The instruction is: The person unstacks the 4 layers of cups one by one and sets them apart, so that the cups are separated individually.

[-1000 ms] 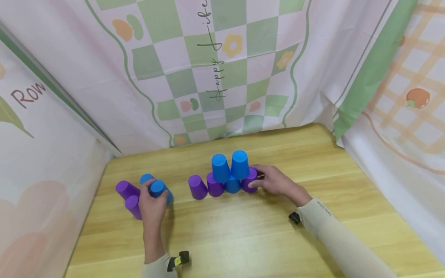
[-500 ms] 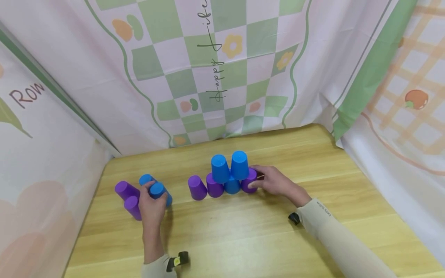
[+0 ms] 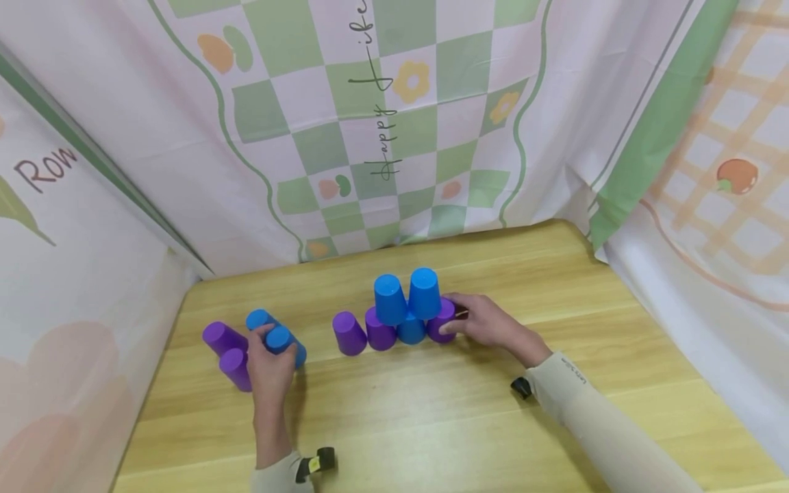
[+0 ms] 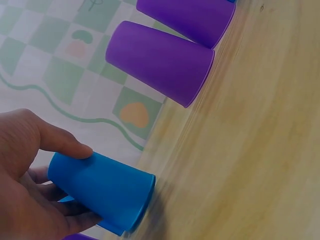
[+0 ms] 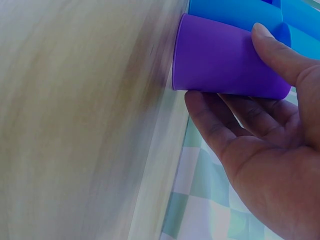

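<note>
In the head view, my left hand grips an upside-down blue cup, thumb on one side and fingers on the other; the left wrist view shows this blue cup at the table surface. Another blue cup stands just behind it, and two purple cups are close on the left. My right hand holds the purple cup at the right end of a row, its thumb on the near side. Two blue cups sit upside down on top of that row.
The row's other base cups are a purple cup at the left end, a second purple cup and a blue cup. Behind the wooden table hangs a checked curtain; more cloth covers both sides.
</note>
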Motion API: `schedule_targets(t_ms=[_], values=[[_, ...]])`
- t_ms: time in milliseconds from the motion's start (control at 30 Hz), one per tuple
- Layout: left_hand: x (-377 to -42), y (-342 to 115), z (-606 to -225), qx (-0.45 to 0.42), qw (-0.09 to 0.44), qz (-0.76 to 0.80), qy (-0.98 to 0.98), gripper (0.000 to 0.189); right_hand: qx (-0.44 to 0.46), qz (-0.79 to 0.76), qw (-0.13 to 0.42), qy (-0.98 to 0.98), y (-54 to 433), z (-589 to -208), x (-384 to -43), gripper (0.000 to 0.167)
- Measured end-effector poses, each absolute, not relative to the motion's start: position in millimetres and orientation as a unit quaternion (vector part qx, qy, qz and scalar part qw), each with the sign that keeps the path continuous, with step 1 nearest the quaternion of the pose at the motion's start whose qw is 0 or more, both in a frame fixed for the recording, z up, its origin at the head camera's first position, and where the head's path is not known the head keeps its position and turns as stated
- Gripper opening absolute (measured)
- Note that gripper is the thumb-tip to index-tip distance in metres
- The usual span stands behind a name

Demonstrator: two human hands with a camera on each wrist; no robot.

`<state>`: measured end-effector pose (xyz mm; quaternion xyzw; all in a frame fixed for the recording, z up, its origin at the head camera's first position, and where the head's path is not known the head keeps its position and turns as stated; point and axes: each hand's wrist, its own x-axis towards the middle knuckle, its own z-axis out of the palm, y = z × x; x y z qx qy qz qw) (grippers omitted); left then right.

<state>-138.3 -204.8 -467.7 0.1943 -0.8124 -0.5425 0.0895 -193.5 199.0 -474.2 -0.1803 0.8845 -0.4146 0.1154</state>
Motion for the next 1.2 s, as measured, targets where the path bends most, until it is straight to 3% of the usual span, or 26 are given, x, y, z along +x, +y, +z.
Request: schedule_targets(t_ms=[800, 1200], values=[[-137.4, -204.2, -468.5, 0.183, 0.084, -0.549, -0.812, 0.068, -0.177, -0.418, 0.119, 0.883, 199.0, -474.3, -193.9, 0.052], [-136.1, -201.3, -464.6, 0.176, 0.120, -0.543, -0.812, 0.061, -0.177, -0.417, 0.119, 0.884, 199.6, -474.7, -194.3, 0.053]])
